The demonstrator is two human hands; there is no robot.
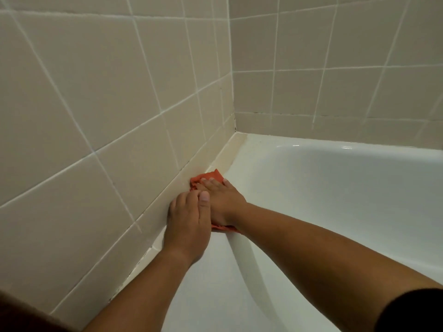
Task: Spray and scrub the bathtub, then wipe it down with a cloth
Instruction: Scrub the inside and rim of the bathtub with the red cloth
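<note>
The right hand [221,200] lies palm down, fingers straight and close together, pressing the cloth [212,175] flat onto the tub [311,188] rim. Its forearm runs back toward 4 o'clock. The left hand [188,224], at 7 o'clock of the right, rests palm down on the rim with fingers relaxed, its thumb [204,197] laid across the back of the right hand. The cloth shows at 12 o'clock beyond the right fingertips. The tiled wall [96,104] rises at 10 o'clock, touching the rim.
</note>
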